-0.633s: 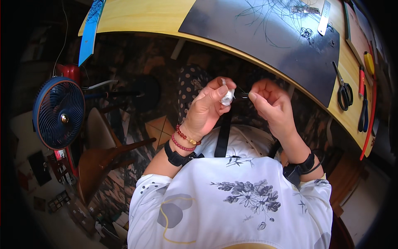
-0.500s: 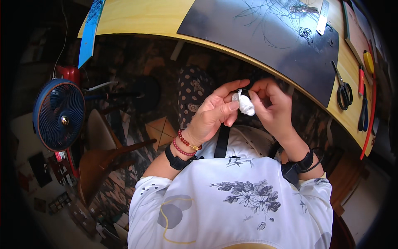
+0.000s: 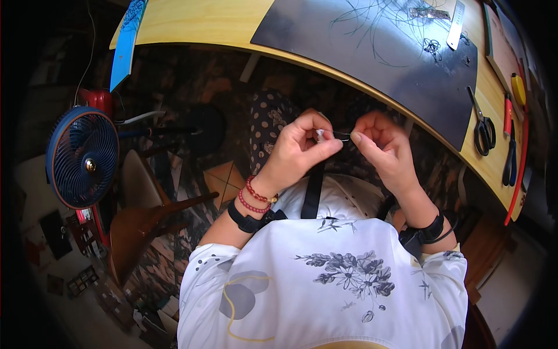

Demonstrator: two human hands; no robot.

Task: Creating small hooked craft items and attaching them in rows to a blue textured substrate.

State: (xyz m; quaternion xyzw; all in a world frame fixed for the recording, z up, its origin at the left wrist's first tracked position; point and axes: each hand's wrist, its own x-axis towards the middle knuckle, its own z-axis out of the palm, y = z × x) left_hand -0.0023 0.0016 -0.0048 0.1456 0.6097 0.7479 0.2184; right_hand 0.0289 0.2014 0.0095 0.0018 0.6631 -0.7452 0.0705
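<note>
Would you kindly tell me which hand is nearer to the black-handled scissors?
Right: the right hand is left of the scissors; the left hand is farther left.

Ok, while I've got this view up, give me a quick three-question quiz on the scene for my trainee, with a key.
1. True or false: the white wad is in the right hand.
2. Between the two hands there shows:
A) a ruler
B) a thin strand
C) a pair of scissors
3. How many red bead bracelets are on the left wrist?

Key:
1. False: it is at the fingers of the left hand, which hide part of it.
2. B
3. Two
</note>
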